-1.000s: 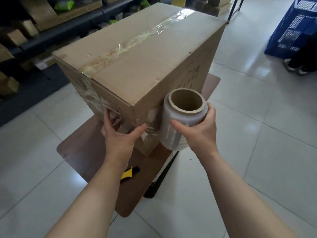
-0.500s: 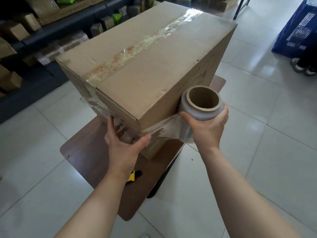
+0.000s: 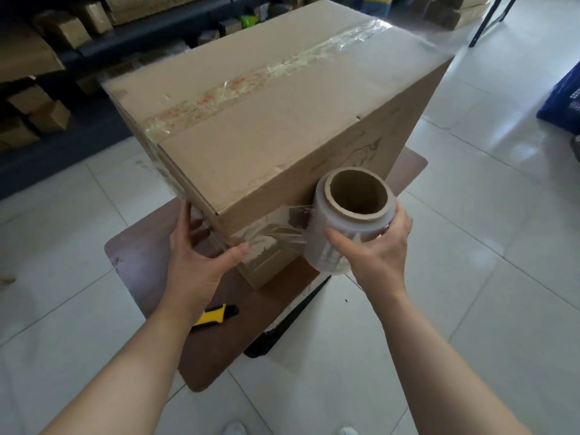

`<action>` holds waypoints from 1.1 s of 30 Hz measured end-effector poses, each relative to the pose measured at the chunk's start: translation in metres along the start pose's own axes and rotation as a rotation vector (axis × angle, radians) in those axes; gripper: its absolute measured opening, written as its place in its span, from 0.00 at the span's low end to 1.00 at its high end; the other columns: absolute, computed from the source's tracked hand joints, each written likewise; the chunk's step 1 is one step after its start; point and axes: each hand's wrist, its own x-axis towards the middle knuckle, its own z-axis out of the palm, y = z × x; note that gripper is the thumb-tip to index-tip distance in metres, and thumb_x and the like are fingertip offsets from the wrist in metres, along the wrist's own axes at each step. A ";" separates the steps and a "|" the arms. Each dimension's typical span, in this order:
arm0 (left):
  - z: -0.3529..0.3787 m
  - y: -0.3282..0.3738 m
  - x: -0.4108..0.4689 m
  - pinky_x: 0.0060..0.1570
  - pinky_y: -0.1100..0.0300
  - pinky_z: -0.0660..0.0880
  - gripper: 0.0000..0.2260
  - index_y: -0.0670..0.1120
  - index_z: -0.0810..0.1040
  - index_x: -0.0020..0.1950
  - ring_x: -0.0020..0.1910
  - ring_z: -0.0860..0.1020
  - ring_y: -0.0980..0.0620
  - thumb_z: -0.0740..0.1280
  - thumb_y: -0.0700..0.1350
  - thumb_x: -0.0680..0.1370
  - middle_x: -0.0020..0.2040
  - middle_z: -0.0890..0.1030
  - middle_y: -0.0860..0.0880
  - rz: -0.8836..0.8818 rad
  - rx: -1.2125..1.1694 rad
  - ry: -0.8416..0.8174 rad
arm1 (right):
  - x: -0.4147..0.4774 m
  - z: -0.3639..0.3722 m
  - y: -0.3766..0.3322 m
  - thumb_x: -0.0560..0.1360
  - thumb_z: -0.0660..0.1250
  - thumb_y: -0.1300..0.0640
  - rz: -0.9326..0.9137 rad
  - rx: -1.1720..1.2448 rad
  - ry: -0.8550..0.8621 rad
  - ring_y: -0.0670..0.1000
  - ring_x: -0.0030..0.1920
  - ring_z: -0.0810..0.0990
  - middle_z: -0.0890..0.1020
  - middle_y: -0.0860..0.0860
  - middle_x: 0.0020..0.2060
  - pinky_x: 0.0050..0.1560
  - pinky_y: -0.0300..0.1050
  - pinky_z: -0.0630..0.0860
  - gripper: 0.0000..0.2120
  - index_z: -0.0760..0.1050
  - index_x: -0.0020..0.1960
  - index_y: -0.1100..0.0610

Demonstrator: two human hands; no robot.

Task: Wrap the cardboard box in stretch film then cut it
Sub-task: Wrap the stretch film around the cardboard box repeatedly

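While left hand (image 3: 201, 265) pins film at the near corner of cardboard box (image 3: 266, 120) on the surface (image 3: 150, 255) | right hand (image 3: 373, 255) fingers closed around film roll (image 3: 351, 221), axis upright | roll just right of corner, film taut between | cutter (image 3: 213, 315) near left wrist

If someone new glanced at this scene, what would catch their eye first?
The big taped cardboard box on the low brown table fills the view. At its near corner, the right hand grips a stretch film roll while the left hand pins the film. A yellow cutter lies below.
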 end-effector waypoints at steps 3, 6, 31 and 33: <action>0.005 0.005 -0.007 0.57 0.62 0.75 0.50 0.56 0.62 0.76 0.66 0.72 0.57 0.81 0.57 0.57 0.70 0.72 0.53 -0.005 -0.023 0.048 | 0.006 -0.003 0.003 0.58 0.83 0.49 -0.029 0.024 -0.033 0.48 0.63 0.73 0.73 0.50 0.60 0.62 0.38 0.74 0.46 0.64 0.70 0.54; 0.006 0.008 -0.009 0.54 0.68 0.75 0.46 0.51 0.64 0.75 0.66 0.73 0.57 0.79 0.51 0.60 0.68 0.74 0.53 -0.027 -0.045 0.062 | 0.015 -0.007 0.007 0.59 0.83 0.53 -0.005 0.096 0.036 0.45 0.59 0.77 0.77 0.47 0.57 0.60 0.39 0.76 0.43 0.66 0.68 0.56; 0.090 0.016 -0.069 0.51 0.50 0.78 0.18 0.42 0.77 0.47 0.45 0.78 0.50 0.76 0.51 0.66 0.44 0.79 0.46 -0.678 -0.385 0.154 | 0.025 0.004 0.027 0.61 0.78 0.41 0.018 0.120 0.064 0.51 0.73 0.62 0.62 0.52 0.69 0.72 0.54 0.67 0.54 0.52 0.77 0.54; 0.109 0.029 -0.067 0.59 0.45 0.76 0.22 0.47 0.78 0.49 0.52 0.80 0.48 0.76 0.55 0.61 0.51 0.82 0.46 -0.739 -0.413 -0.014 | 0.026 0.000 0.027 0.62 0.76 0.40 0.025 0.123 0.034 0.51 0.73 0.63 0.62 0.52 0.70 0.72 0.54 0.66 0.53 0.52 0.77 0.54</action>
